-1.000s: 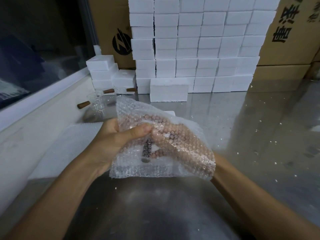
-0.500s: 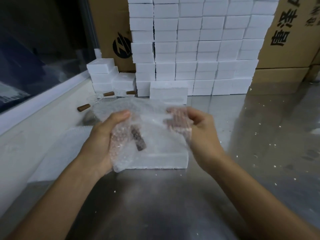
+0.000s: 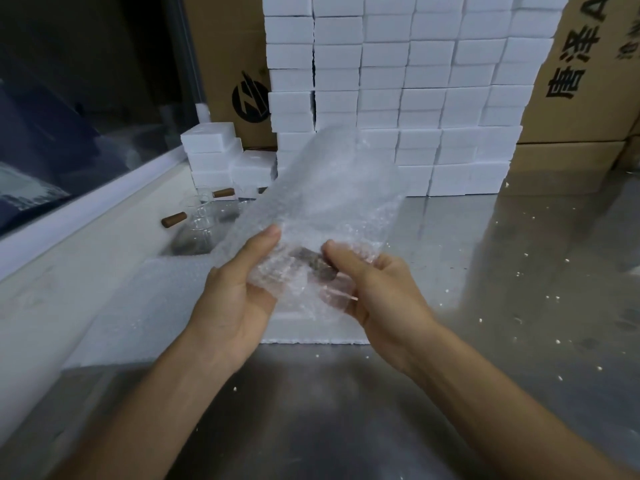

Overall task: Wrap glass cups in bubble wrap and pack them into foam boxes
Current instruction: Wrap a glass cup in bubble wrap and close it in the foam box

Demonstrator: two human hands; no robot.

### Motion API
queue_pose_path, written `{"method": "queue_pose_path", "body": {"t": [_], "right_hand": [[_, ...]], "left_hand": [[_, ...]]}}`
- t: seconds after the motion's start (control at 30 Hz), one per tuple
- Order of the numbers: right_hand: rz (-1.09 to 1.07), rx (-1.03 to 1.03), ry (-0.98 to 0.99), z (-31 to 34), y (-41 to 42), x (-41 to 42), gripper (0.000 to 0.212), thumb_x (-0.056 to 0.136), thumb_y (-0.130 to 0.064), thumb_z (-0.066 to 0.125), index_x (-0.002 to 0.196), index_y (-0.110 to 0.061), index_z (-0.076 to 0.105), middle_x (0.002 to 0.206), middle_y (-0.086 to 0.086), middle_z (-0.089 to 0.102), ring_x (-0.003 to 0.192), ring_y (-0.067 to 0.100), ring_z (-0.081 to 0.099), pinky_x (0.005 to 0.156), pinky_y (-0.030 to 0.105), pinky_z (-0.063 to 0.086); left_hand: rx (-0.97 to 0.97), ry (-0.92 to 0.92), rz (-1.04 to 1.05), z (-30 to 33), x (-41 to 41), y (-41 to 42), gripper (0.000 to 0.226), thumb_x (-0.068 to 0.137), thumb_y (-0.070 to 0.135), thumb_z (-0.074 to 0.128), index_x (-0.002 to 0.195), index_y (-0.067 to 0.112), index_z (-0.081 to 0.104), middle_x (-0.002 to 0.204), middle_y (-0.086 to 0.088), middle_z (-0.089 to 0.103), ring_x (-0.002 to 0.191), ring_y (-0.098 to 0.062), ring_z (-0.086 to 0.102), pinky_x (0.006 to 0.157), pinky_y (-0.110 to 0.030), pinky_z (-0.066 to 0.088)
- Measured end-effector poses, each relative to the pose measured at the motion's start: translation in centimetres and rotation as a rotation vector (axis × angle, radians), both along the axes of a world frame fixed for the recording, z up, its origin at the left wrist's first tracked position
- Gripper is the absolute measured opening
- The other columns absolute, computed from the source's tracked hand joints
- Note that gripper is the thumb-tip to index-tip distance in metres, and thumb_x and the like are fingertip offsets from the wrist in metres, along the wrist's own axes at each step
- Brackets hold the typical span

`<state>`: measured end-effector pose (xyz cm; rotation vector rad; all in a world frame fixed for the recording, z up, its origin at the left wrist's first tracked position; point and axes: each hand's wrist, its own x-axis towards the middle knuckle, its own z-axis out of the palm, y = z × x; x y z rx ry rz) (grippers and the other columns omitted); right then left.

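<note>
A sheet of bubble wrap (image 3: 332, 188) stands up between my hands, its far end lifted and blurred. Inside its lower fold lies a glass cup, of which only the dark wooden handle (image 3: 313, 264) shows. My left hand (image 3: 239, 292) grips the wrap's left side, thumb on top. My right hand (image 3: 377, 289) holds the right side, thumb pressing beside the handle. Under them a white foam box (image 3: 311, 332) rests on the steel table (image 3: 346, 410). More glass cups with wooden handles (image 3: 197, 220) stand at the left.
A tall wall of white foam boxes (image 3: 398, 98) fills the back, with a smaller stack (image 3: 214, 150) to its left. Cardboard cartons (image 3: 588, 81) stand behind. A pile of bubble wrap sheets (image 3: 138, 306) lies at the left by a white ledge. Foam crumbs dot the table.
The far flap of bubble wrap has swung up and away. My right hand came out from under the sheet, then moved in beside the handle. Both hands have drawn closer together.
</note>
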<state>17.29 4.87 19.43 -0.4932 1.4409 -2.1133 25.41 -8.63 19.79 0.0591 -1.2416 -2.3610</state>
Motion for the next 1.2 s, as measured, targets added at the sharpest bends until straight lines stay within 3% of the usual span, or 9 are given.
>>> {"method": "queue_pose_path", "body": {"t": [0.23,0.53,0.6,0.7,0.83,0.97,1.03,1.1,1.2], "right_hand": [[-0.371,-0.050,0.266,-0.4,0.3,-1.0,0.020,0.096,-0.021,0.065,0.079,-0.015,0.074,0.075,0.005,0.074,0.068,0.014,0.070,0.058,0.022,0.053],[-0.460,-0.033,0.417,-1.2,0.3,-1.6,0.014,0.094,-0.022,0.068,0.082,-0.014,0.071,0.067,-0.001,0.069,0.060,0.010,0.063,0.057,0.024,0.050],[-0.438,-0.065,0.394,-1.0,0.5,-1.7,0.006,0.093,-0.023,0.069,0.090,-0.018,0.069,0.072,0.001,0.072,0.064,0.014,0.068,0.057,0.025,0.053],[-0.501,-0.058,0.373,-0.8,0.9,-1.8,0.029,0.091,-0.033,0.071,0.111,-0.030,0.050,0.089,0.003,0.073,0.068,0.013,0.070,0.058,0.025,0.055],[-0.522,0.075,0.764,-0.5,1.6,-2.3,0.025,0.092,-0.034,0.067,0.115,-0.028,0.056,0.092,-0.010,0.063,0.056,0.008,0.059,0.058,0.023,0.046],[-0.469,0.172,0.895,-0.9,1.5,-2.3,0.024,0.097,-0.038,0.059,0.103,-0.020,0.074,0.076,-0.019,0.064,0.066,0.001,0.059,0.063,0.014,0.042],[-0.428,0.210,0.932,-1.0,1.5,-2.2,0.043,0.099,-0.045,0.053,0.090,-0.008,0.074,0.064,-0.009,0.058,0.062,0.006,0.055,0.059,0.024,0.043],[-0.365,0.230,0.969,-0.9,1.5,-2.0,0.061,0.098,-0.051,0.045,0.074,0.002,0.062,0.058,0.008,0.045,0.058,0.020,0.046,0.058,0.037,0.039],[-0.341,0.223,0.998,-0.8,1.4,-1.6,0.057,0.097,-0.050,0.043,0.058,-0.008,0.044,0.056,0.001,0.041,0.054,0.007,0.041,0.054,0.021,0.030]], "left_hand": [[-0.180,-0.206,0.090,-0.5,0.1,1.0,0.069,0.058,0.026,0.088,0.121,0.009,0.063,0.113,-0.008,0.073,0.104,-0.025,0.070,0.085,-0.038,0.057],[-0.213,-0.229,-0.155,-0.1,0.6,1.4,0.043,0.065,0.026,0.081,0.107,0.017,0.076,0.117,-0.012,0.071,0.107,-0.027,0.069,0.078,-0.037,0.059],[-0.203,-0.216,-0.170,0.0,0.6,1.2,0.040,0.068,0.024,0.082,0.107,0.016,0.076,0.118,-0.011,0.071,0.107,-0.027,0.069,0.083,-0.039,0.059],[-0.146,-0.211,-0.130,0.2,0.6,0.8,0.039,0.061,0.024,0.084,0.099,0.017,0.079,0.112,-0.009,0.073,0.102,-0.024,0.071,0.089,-0.038,0.056],[-0.115,-0.167,-0.111,0.4,0.7,0.5,0.036,0.060,0.024,0.081,0.095,0.016,0.079,0.107,-0.007,0.074,0.099,-0.021,0.071,0.078,-0.031,0.059],[-0.123,-0.132,-0.143,0.5,0.9,0.6,0.032,0.058,0.020,0.082,0.090,0.018,0.080,0.099,-0.004,0.076,0.093,-0.019,0.073,0.071,-0.027,0.057],[-0.128,-0.104,-0.175,0.4,1.1,0.6,0.041,0.049,0.020,0.091,0.089,0.019,0.080,0.096,-0.003,0.076,0.089,-0.018,0.073,0.069,-0.026,0.057],[-0.137,-0.053,-0.238,0.4,1.3,0.6,0.049,0.052,0.024,0.092,0.098,0.018,0.078,0.100,-0.005,0.075,0.092,-0.019,0.073,0.071,-0.027,0.057],[-0.171,-0.023,-0.283,0.5,1.3,0.6,0.050,0.058,0.023,0.089,0.106,0.017,0.076,0.105,-0.007,0.074,0.097,-0.020,0.072,0.074,-0.026,0.057]]}}
